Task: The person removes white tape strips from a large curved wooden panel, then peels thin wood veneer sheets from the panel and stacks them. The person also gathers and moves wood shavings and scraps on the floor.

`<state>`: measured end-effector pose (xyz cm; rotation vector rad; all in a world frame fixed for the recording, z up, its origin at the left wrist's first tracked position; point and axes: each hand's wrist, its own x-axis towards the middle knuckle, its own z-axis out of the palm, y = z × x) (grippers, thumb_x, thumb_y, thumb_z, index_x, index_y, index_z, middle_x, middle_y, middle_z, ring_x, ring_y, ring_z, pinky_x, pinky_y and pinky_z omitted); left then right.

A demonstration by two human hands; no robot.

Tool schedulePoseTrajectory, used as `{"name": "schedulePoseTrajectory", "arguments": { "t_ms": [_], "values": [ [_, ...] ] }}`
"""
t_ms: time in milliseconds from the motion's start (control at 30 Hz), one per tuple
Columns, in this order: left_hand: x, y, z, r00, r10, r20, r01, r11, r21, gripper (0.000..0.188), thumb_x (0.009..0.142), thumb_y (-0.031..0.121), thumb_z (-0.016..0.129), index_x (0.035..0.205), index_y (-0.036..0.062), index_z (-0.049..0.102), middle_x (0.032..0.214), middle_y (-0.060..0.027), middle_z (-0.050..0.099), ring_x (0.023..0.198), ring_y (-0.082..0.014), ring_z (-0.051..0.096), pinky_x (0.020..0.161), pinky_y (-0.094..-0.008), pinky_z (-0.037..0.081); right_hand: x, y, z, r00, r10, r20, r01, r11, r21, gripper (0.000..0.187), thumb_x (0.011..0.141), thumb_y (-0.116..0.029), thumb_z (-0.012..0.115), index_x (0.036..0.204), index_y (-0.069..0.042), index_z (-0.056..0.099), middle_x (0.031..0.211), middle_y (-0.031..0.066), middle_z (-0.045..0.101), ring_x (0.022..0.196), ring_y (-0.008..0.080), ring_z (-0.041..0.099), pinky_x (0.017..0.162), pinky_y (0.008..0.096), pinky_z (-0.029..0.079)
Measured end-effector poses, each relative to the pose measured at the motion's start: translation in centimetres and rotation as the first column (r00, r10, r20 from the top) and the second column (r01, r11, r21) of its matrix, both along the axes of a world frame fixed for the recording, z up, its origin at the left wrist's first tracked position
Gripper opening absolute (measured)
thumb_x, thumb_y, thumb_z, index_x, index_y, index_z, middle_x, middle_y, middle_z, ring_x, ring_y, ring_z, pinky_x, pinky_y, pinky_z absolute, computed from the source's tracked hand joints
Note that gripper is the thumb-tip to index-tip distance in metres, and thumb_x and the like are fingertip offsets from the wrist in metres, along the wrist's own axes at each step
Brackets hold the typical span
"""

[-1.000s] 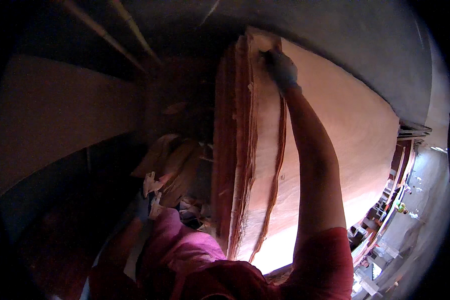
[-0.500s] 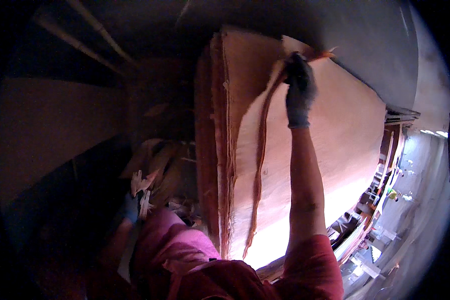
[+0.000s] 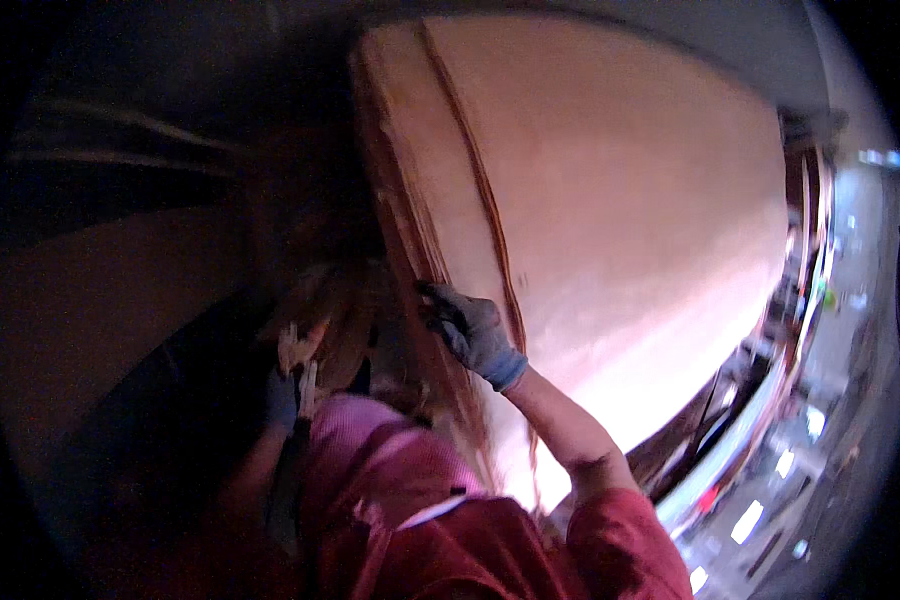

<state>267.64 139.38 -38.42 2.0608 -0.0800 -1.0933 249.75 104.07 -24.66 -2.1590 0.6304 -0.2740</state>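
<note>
A large stack of thin wood veneer sheets fills the middle, pale on top with reddish layered edges on the left. Along its top runs a dark, ragged sheet edge, a little in from the stack's left side. My right hand, in a grey-blue glove, is over the stack's near left edge, fingers partly bent and apart, with nothing visible in them. Low on the left, in shadow, my left hand is closed around torn veneer scraps that stick up from it.
Loose veneer pieces lie in the dark gap left of the stack. A large brown panel stands farther left. Past the stack's right edge, more stacked sheets and a brighter, blurred work area show.
My right hand has come from the far end of the top sheet, where it held a sheet edge, back to the near left edge. The raised sheet edge now lies flatter. The view has shifted.
</note>
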Motion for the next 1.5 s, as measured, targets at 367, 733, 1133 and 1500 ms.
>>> {"name": "schedulePoseTrajectory", "arguments": {
  "t_ms": [367,733,1133,1500],
  "values": [
    [-0.6,-9.4,5.4,0.896,-0.414,-0.162,0.433,0.894,0.114,0.039,0.094,0.025,0.053,0.124,-0.0011,0.052,0.107,-0.0142,0.061,0.092,-0.0235,0.059,0.079,-0.0328,0.049,-18.6,15.8,6.6,0.887,-0.258,-0.382,0.425,0.778,0.462,0.04,0.084,-0.022,0.061,0.122,-0.012,0.055,0.099,0.022,0.064,0.086,0.04,0.062,0.077,0.0434,0.05],
    [-6.0,-5.6,9.7,0.663,-0.742,0.1,0.703,0.663,0.256,0.033,0.092,0.009,0.052,0.122,-0.0025,0.054,0.111,-0.0089,0.061,0.095,-0.0204,0.059,0.083,-0.0312,0.048,-38.6,30.7,6.9,0.483,-0.756,-0.442,0.86,0.316,0.401,0.025,0.086,-0.021,0.059,0.107,-0.008,0.061,0.094,0.0153,0.066,0.085,0.0356,0.063,0.076,0.04,0.05],
    [-18.3,-6.7,10.4,0.22,-0.974,0.063,0.967,0.226,0.122,0.034,0.09,0.005,0.051,0.122,-0.0031,0.057,0.112,-0.0113,0.064,0.101,-0.0183,0.059,0.089,-0.0298,0.046,-51.2,44.3,4.9,-0.181,-0.887,-0.425,0.854,-0.357,0.379,0.022,0.089,-0.011,0.058,0.109,-0.001,0.061,0.088,0.0086,0.069,0.072,0.0091,0.061,0.063,0.0254,0.051],
    [-34.0,-5.6,13.4,-0.452,-0.833,0.321,0.882,-0.47,0.023,0.024,0.08,0.009,0.056,0.103,0.0044,0.063,0.09,-0.0191,0.065,0.084,-0.0395,0.061,0.07,-0.0391,0.05,-63.4,51.1,11.7,-0.283,-0.892,-0.353,0.95,-0.211,-0.228,0.041,0.085,0.001,0.051,0.125,-0.005,0.055,0.108,0.0126,0.066,0.097,0.0197,0.064,0.085,0.0316,0.049]
  ]
}}
